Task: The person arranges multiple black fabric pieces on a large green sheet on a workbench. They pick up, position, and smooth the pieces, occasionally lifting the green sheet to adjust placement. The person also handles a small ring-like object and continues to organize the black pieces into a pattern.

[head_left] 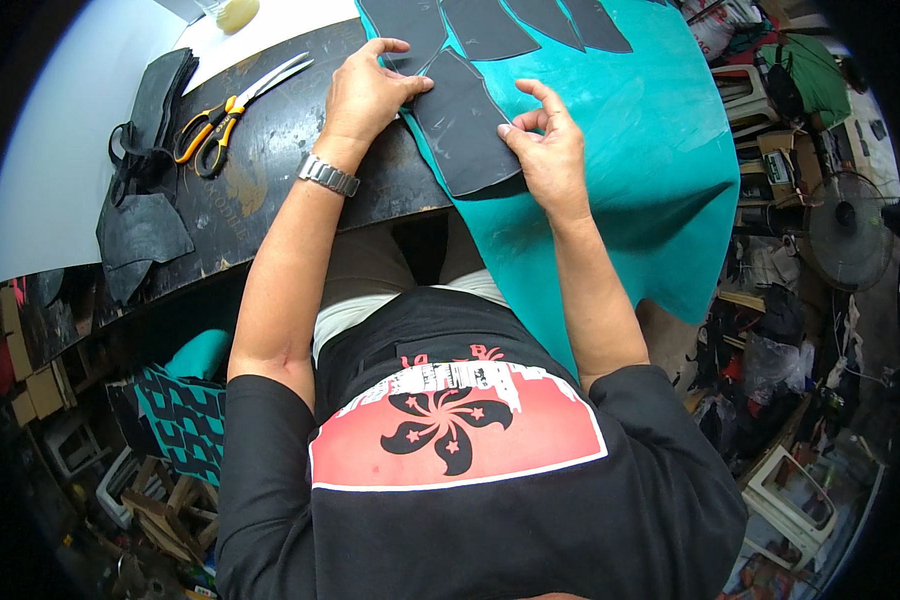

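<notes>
A dark grey-black cut panel [462, 135], like leather or sheet material, lies over a large teal sheet [620, 130]. Its lower right edge casts a dark shadow on the teal. My left hand [365, 92] is at the panel's upper left edge, thumb on top, index finger stretched out; its other fingers are mostly hidden. On the right edge, my right hand [548, 150] pinches the panel with the thumb on top, index finger raised. Beyond it, several similar dark panels [485, 28] lie side by side on the teal sheet.
Orange-and-black handled scissors [228, 118] lie partly spread on the dark worktable [270, 195]. Dark strips and offcuts [150, 225] are piled at the left. A container [232, 14] with yellowish contents stands far left. On the right are a fan [850, 225] and floor clutter.
</notes>
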Demonstrator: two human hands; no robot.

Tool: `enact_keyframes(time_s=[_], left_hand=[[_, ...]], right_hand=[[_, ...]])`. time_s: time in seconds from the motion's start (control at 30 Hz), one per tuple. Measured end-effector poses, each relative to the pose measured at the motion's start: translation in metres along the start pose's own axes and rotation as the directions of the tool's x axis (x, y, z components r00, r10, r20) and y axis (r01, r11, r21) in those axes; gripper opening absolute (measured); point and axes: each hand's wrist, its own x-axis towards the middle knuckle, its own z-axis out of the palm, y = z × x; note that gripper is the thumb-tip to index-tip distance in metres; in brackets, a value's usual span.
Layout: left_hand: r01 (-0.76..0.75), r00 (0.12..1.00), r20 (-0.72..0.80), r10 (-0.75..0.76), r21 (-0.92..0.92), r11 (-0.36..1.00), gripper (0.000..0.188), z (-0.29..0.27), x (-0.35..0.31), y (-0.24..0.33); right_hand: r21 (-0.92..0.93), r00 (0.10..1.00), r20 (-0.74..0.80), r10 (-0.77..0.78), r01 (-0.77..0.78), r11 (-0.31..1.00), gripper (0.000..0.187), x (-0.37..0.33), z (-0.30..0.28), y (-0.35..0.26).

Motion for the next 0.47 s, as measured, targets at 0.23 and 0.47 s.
enact_keyframes(time_s=[0.23, 0.47], left_hand=[[-0.026, 0.999, 0.041, 0.025, 0.02, 0.999, 0.049, -0.0042, 0.0025, 0.0017], [-0.106, 0.994, 0.019, 0.105, 0.102, 0.989, 0.049, -0.0028, -0.0033, 0.0038]], right_hand=[[0.019, 1.0, 0.008, -0.006, 0.005, 1.0, 0.054, 0.0004, -0.0009, 0.0029], [0.004, 0.999, 0.037, -0.014, 0.013, 1.0, 0.057, 0.0002, -0.0011, 0.0026]])
